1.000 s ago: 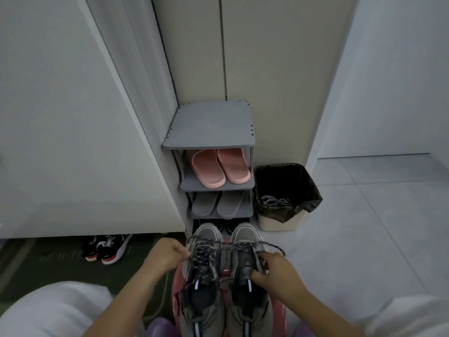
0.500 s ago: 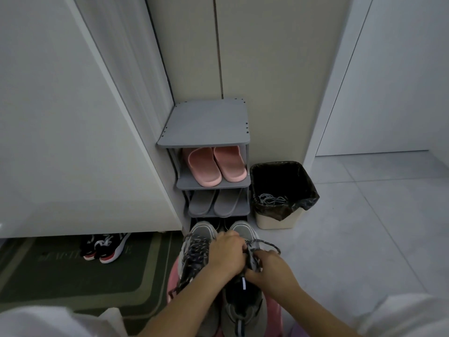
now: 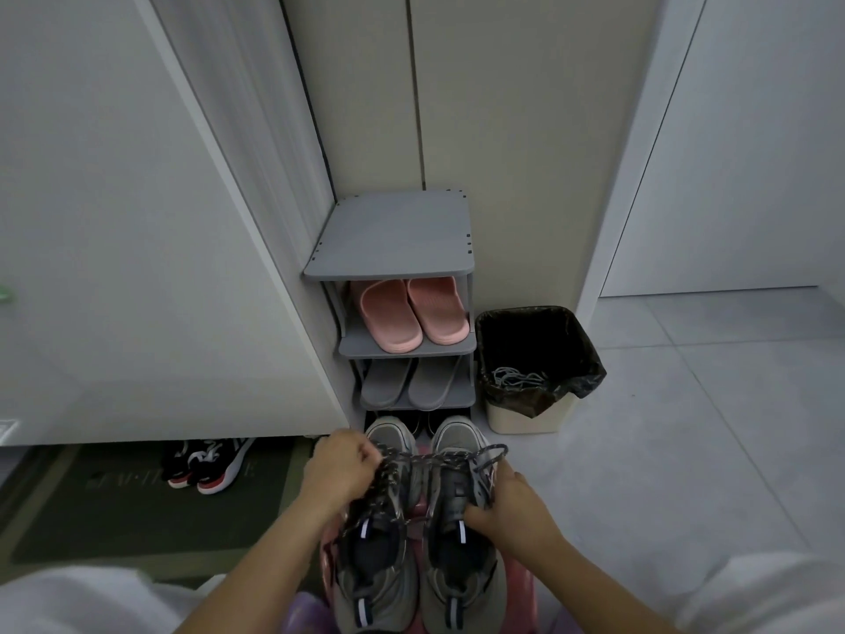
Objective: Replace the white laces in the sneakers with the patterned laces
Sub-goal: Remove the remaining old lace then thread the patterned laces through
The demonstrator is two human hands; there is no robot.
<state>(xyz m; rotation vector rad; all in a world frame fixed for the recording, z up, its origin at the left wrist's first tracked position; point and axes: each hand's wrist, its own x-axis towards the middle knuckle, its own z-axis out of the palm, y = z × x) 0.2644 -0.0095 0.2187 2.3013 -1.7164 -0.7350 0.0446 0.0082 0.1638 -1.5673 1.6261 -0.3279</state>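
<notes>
Two grey sneakers (image 3: 379, 574) stand side by side on a pink stool (image 3: 526, 585). The left hand (image 3: 340, 469) is clenched round the patterned laces (image 3: 439, 457) at the left shoe's outer edge, and the right hand (image 3: 510, 503) grips the right shoe's upper. Farther off, white laces (image 3: 516, 377) lie in the bin (image 3: 526, 421).

Dim, flat indoor light with a grey cast and no glare; brightest on the floor tiles (image 3: 686, 450) to my right, source not seen, while the doormat (image 3: 137, 510), the bin (image 3: 539, 340) lining and the insides of the sneakers (image 3: 379, 574) go near black. Shadows are soft, weak ones under the shoe rack (image 3: 393, 240) shelves. Wide-angle bend tilts the door frame (image 3: 640, 144) outward, all a bit soft and noisy, my left grip (image 3: 340, 469) and the patterned laces (image 3: 439, 457) slightly smeared, white sleeve (image 3: 68, 601) at the corner blurred.
</notes>
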